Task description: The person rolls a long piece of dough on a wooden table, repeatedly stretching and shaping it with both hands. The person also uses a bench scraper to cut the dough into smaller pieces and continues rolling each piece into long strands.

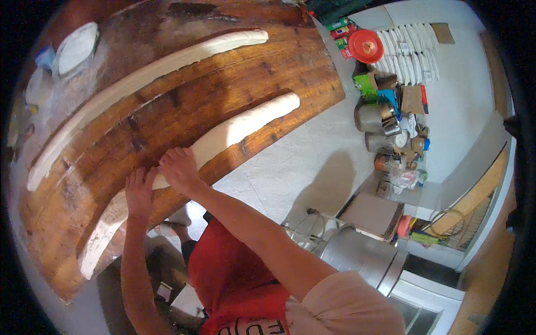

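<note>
A long roll of pale dough [251, 124] lies near the front edge of a brown wooden tabletop [180, 98]. My left hand [139, 192] and my right hand [180, 169] sit close together around its middle, fingers curled over the far side. The dough under them is partly hidden and looks narrower between the hands. Its left end is thinner and bears surface marks. Farther back, a second, longer dough strip [146, 75] curves across the table, apart from both hands.
At the table's far left stands a container of white powder [78, 48] beside scattered flour. Across the tiled floor, right, are a red round lid or dish [365, 46], stacked white packets [406, 50] and metal pots [368, 118]. A large stainless steel drum [356, 255] stands at lower right.
</note>
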Available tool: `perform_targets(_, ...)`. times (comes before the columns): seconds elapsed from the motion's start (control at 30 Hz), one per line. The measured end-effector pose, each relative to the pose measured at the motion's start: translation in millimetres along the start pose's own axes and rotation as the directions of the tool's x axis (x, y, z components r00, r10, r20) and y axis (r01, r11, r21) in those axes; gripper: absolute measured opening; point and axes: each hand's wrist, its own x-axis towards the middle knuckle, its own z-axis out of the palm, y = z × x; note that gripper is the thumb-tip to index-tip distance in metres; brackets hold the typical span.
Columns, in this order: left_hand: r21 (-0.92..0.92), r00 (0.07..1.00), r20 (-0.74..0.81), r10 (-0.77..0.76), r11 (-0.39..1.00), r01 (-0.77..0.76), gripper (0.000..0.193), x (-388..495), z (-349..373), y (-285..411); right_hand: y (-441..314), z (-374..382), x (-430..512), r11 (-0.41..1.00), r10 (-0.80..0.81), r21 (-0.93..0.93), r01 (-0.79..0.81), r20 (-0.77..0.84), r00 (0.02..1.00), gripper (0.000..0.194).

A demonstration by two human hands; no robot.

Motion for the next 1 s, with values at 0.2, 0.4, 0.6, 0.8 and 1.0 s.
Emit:
perform_targets(0.2,-0.124,0.982,0.115,-0.151,0.978,0.165,0.057,-31,-27,-28,6,5,24,0.995,-0.014,-0.101,0.005,-0.097,0.995,0.024)
perform_targets(0.4,-0.03,1.0,0.028,0.002,1.0,-0.001,0.055,-39,-36,-42,-57,18,24,0.993,0.076,0.051,-0.108,0.431,0.899,0.027)
perform_targets(0.6,-0.196,0.965,0.146,-0.218,0.95,0.244,0.052,-81,-52,-65,-57,22,20,0.994,-0.034,-0.102,0.037,0.035,0.999,0.027)
perform_targets(0.8,-0.032,0.998,0.009,-0.055,0.998,0.056,0.051,-95,-50,-91,-112,33,33,0.973,0.23,-0.015,-0.23,0.163,0.959,0.024)
perform_targets(1.0,-0.203,0.969,0.055,-0.241,0.947,0.247,0.053,-127,-61,-99,-118,45,23,0.977,-0.113,-0.166,0.133,0.124,0.986,0.019)
